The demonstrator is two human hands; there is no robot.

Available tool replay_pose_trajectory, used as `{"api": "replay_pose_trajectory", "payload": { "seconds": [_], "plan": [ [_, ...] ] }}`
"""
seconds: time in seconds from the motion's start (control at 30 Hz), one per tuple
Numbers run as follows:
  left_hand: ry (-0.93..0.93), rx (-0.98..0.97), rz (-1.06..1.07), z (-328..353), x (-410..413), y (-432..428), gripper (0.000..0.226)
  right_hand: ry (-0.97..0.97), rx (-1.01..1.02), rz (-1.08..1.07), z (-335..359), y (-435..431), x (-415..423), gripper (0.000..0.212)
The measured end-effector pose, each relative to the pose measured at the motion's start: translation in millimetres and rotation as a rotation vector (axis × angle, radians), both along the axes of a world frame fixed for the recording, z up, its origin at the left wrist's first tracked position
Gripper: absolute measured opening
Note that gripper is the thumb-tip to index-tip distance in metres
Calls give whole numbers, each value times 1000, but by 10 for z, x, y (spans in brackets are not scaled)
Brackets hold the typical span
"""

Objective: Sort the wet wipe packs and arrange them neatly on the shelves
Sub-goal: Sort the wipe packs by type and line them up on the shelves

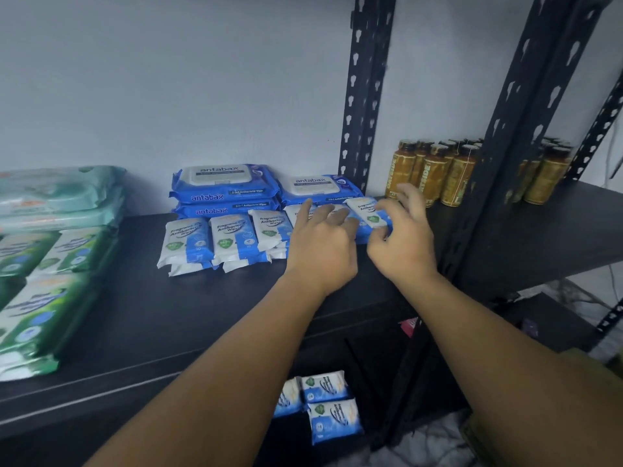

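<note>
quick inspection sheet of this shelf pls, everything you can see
surface: black shelf board, carries all the packs
job's things: small blue-white packs in an overlapping row; antabax packs stacked behind them; green packs at the left; loose packs lower down, below the shelf front
clutter: amber bottles on the neighbouring shelf to the right
hands: left hand rests on the row; right hand pinches the rightmost pack
cables: possibly a thin wire at the far right, too blurred to be sure
surroundings: pale wall; black slotted uprights
</note>
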State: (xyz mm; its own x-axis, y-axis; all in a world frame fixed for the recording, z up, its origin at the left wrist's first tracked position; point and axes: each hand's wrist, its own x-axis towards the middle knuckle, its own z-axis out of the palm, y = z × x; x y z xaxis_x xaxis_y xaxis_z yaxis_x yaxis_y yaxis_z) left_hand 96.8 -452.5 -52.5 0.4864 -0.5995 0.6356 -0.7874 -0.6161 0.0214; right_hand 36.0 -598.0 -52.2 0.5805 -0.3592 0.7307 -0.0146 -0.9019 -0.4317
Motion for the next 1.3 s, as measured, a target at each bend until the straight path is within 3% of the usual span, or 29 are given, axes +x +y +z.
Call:
{"api": "replay_pose_trajectory", "payload": {
  "seconds": [0.1,0.23,0.3,0.37,0.43,0.5,0.6,0.7,0.83,1.03,1.17,1.3],
  "plan": [
    [26,-86,-198,-66,-332,344,42,-148,-16,126,-91,265,-367,38],
    [-10,-238,-404,-310,-988,1013,38,-270,96,140,-460,714,-958,35],
    [-13,-268,-460,-554,-1302,1337,29,-260,182,111,-731,953,-1177,31],
    [111,-209,-432,-900,-1464,1596,24,-167,299,80,-1038,1170,-1287,25],
    [348,-124,-313,-1263,-1454,1794,28,32,574,25,-1340,1318,-1295,21],
    [574,-59,-194,-1578,-1392,1952,36,293,1008,-63,-1613,1404,-1279,20],
    [839,-95,-53,-1877,-1301,2075,38,463,1596,-135,-1941,1513,-1300,11],
    [951,-102,32,-2134,-1166,2094,37,494,1809,-145,-2273,1589,-1284,13],
    [1026,-47,88,-2536,-800,2085,36,479,1937,-197,-2734,1513,-1040,26],
    [900,133,197,-3128,86,2036,38,525,2021,-249,-3320,1237,-496,52],
    [932,229,331,-3397,621,2038,52,589,2018,-428,-3548,1108,-259,42],
    [1075,379,408,-3595,789,2002,49,636,1948,-517,-3729,1086,-170,37]
  ]
}}
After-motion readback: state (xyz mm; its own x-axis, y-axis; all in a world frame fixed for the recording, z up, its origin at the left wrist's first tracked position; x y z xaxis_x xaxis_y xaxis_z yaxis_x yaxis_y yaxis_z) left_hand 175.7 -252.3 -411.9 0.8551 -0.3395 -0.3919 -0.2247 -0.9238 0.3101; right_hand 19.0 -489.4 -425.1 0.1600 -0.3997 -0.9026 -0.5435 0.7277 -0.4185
